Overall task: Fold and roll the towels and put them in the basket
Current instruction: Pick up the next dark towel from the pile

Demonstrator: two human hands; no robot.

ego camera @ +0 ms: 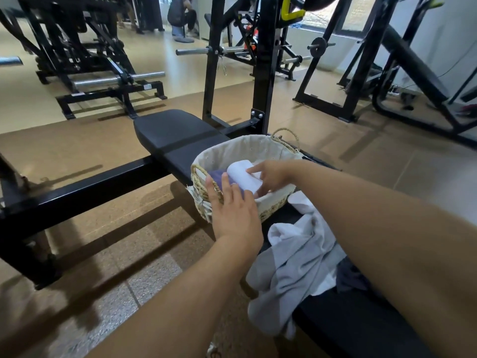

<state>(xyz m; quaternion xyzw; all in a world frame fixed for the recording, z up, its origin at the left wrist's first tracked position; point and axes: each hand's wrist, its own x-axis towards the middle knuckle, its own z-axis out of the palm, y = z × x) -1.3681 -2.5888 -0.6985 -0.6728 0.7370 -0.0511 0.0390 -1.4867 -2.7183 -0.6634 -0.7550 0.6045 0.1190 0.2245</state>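
Note:
A woven basket (281, 144) with a pale cloth lining stands on a black padded gym bench (175, 133). Inside it lie a rolled purple towel (218, 175) and a rolled white towel (244, 177). My right hand (271, 175) holds the white roll, index finger lying along its top and thumb beneath. My left hand (232, 208) rests with straight fingers on the basket's near rim and the purple roll. A heap of loose white and grey towels (291, 270) lies on the bench just in front of the basket, under my right forearm.
Black rack uprights (265, 73) rise right behind the basket. Weight machines and barbells (116, 80) fill the tan floor beyond. A person (180, 16) sits far back. A bench frame bar (85, 187) runs off to the left.

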